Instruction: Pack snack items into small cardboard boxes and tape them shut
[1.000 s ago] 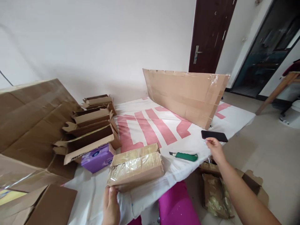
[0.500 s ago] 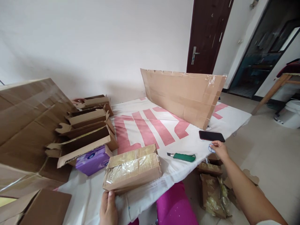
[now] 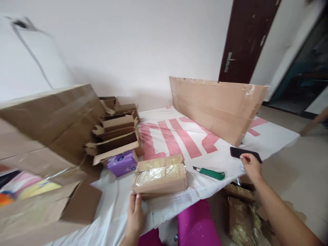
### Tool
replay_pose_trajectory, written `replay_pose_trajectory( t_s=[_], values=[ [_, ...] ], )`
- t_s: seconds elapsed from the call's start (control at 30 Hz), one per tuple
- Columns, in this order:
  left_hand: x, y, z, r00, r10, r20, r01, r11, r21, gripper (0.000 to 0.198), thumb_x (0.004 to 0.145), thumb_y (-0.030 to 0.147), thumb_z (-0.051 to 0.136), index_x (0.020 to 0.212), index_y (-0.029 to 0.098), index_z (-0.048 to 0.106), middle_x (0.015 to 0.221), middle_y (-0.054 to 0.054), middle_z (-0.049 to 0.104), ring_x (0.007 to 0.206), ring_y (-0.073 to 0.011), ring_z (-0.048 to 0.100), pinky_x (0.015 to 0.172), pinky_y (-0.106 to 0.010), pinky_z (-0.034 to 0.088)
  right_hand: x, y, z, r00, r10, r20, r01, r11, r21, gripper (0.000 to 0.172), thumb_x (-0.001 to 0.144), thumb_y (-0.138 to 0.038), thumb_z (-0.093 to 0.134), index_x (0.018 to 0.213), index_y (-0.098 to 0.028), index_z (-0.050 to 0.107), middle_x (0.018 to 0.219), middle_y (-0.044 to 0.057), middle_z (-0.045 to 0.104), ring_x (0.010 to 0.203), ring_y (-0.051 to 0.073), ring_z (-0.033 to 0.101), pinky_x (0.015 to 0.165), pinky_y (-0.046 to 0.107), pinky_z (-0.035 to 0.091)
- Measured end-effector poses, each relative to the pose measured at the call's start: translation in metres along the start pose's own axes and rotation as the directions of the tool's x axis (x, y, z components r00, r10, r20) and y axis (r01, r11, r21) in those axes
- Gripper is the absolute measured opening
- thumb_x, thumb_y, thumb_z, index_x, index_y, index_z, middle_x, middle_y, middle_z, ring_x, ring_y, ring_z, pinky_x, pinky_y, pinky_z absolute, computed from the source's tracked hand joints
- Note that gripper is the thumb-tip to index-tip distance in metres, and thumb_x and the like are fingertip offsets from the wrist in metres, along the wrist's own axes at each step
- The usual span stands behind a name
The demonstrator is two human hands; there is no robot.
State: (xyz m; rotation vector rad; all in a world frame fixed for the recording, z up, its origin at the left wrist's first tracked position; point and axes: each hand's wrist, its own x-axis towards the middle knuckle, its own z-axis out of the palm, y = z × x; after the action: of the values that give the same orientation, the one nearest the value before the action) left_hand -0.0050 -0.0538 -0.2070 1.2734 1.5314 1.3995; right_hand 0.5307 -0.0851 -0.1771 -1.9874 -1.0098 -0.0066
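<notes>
My left hand point(image 3: 135, 213) grips the near left corner of a closed cardboard box point(image 3: 160, 186), thumb against its side. Shiny clear tape runs along the box's top. My right hand point(image 3: 251, 166) is pinched closed at the near edge of a black phone point(image 3: 244, 153); what the fingertips hold is hidden. Just under that hand lies a small blue-outlined item point(image 3: 241, 167), its kind unclear. Between my hands rests a green utility knife point(image 3: 211, 173) with its blade out. A purple box point(image 3: 123, 163) sits behind the taped box, to its left.
Several open cardboard boxes point(image 3: 118, 123) stand in a row beside a large carton point(image 3: 58, 119). Another box point(image 3: 79, 205) lies at the near left. A tall cardboard panel point(image 3: 215, 106) stands across the cloth-covered table point(image 3: 159, 208). Taped cardboard pieces point(image 3: 241, 215) are below the table edge.
The view has swung left, so everything sits further right. My right hand has come closer to the phone and overlaps its edge. A hand behind the open boxes is out of sight.
</notes>
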Motion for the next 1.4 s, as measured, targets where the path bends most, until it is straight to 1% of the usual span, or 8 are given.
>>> replay_pose_trajectory(
  t_s=[0.13, 0.4, 0.57, 0.67, 0.87, 0.97, 1.17, 1.4],
  values=[
    [-0.005, 0.01, 0.004, 1.0, 0.013, 0.006, -0.013, 0.998, -0.065, 0.052, 0.078, 0.067, 0.053, 0.1, 0.02, 0.061, 0.104, -0.007, 0.064, 0.108, -0.0275, 0.054, 0.096, -0.037, 0.039, -0.023, -0.053, 0.034, 0.923, -0.261, 0.282, 0.236, 0.964, 0.12, 0.033, 0.076, -0.052, 0.052, 0.086, -0.022, 0.065, 0.088, 0.008, 0.069, 0.08, 0.024, 0.062, 0.078, 0.038, 0.049],
    [-0.02, 0.003, -0.001, 0.991, 0.125, 0.048, -0.119, 0.988, -0.1, 0.053, 0.084, 0.057, 0.054, 0.119, 0.018, 0.049, 0.102, -0.009, 0.06, 0.095, -0.0253, 0.057, 0.085, -0.04, 0.044, -0.06, -0.082, 0.082, 0.557, -0.44, 0.704, 0.561, 0.825, 0.072, 0.042, 0.066, -0.03, 0.061, 0.108, -0.024, 0.067, 0.105, 0.009, 0.069, 0.1, 0.029, 0.062, 0.09, 0.042, 0.047],
    [-0.032, 0.018, -0.006, 0.94, 0.335, 0.063, -0.339, 0.938, 0.066, 0.052, 0.086, 0.046, 0.057, 0.129, 0.02, 0.043, 0.105, -0.01, 0.053, 0.094, -0.0235, 0.052, 0.085, -0.04, 0.043, -0.05, -0.062, 0.092, 0.537, -0.488, 0.688, 0.615, 0.785, 0.077, 0.038, 0.075, -0.035, 0.048, 0.108, -0.026, 0.065, 0.107, 0.01, 0.07, 0.1, 0.03, 0.065, 0.089, 0.044, 0.05],
    [-0.029, 0.037, -0.003, 0.927, 0.373, 0.048, -0.375, 0.925, 0.058, 0.048, 0.088, 0.046, 0.054, 0.129, 0.022, 0.046, 0.11, -0.012, 0.051, 0.099, -0.0245, 0.049, 0.085, -0.04, 0.043, -0.036, -0.069, 0.091, 0.594, -0.529, 0.606, 0.625, 0.778, 0.067, 0.039, 0.079, -0.041, 0.042, 0.11, -0.026, 0.062, 0.111, 0.012, 0.069, 0.102, 0.031, 0.066, 0.087, 0.044, 0.052],
    [-0.003, 0.061, 0.006, 0.958, 0.273, -0.087, -0.282, 0.954, -0.107, 0.033, 0.087, 0.051, 0.052, 0.102, 0.022, 0.06, 0.107, -0.009, 0.052, 0.106, -0.0243, 0.049, 0.083, -0.036, 0.044, -0.024, -0.152, 0.066, 0.693, -0.569, 0.442, 0.612, 0.789, 0.055, 0.045, 0.088, -0.047, 0.035, 0.123, -0.025, 0.052, 0.107, 0.011, 0.071, 0.089, 0.028, 0.07, 0.073, 0.039, 0.054],
    [0.006, 0.068, 0.008, 0.978, 0.191, -0.081, -0.199, 0.973, -0.114, 0.026, 0.081, 0.046, 0.061, 0.09, 0.021, 0.063, 0.114, -0.01, 0.051, 0.109, -0.0252, 0.05, 0.084, -0.036, 0.044, -0.042, -0.214, 0.054, 0.575, -0.686, 0.446, 0.694, 0.698, 0.179, 0.043, 0.089, -0.05, 0.039, 0.121, -0.027, 0.055, 0.112, 0.009, 0.07, 0.096, 0.028, 0.068, 0.077, 0.038, 0.053],
    [0.01, 0.077, 0.006, 0.98, 0.194, -0.041, -0.196, 0.979, -0.046, 0.011, 0.077, 0.029, 0.064, 0.072, 0.02, 0.06, 0.116, -0.009, 0.052, 0.112, -0.0253, 0.051, 0.093, -0.039, 0.041, -0.088, -0.307, 0.062, 0.189, -0.77, 0.61, 0.804, 0.478, 0.354, 0.039, 0.094, -0.04, 0.035, 0.126, -0.033, 0.055, 0.109, 0.004, 0.07, 0.09, 0.024, 0.067, 0.072, 0.037, 0.051],
    [0.009, 0.075, 0.011, 0.969, 0.237, -0.07, -0.239, 0.97, -0.033, 0.011, 0.079, 0.027, 0.057, 0.071, 0.02, 0.056, 0.107, -0.008, 0.054, 0.103, -0.0231, 0.053, 0.092, -0.039, 0.043, -0.107, -0.348, 0.088, 0.015, -0.76, 0.65, 0.906, 0.285, 0.313, 0.032, 0.089, -0.024, 0.048, 0.116, -0.033, 0.063, 0.087, 0.004, 0.068, 0.071, 0.02, 0.062, 0.061, 0.031, 0.039]
  ],
)
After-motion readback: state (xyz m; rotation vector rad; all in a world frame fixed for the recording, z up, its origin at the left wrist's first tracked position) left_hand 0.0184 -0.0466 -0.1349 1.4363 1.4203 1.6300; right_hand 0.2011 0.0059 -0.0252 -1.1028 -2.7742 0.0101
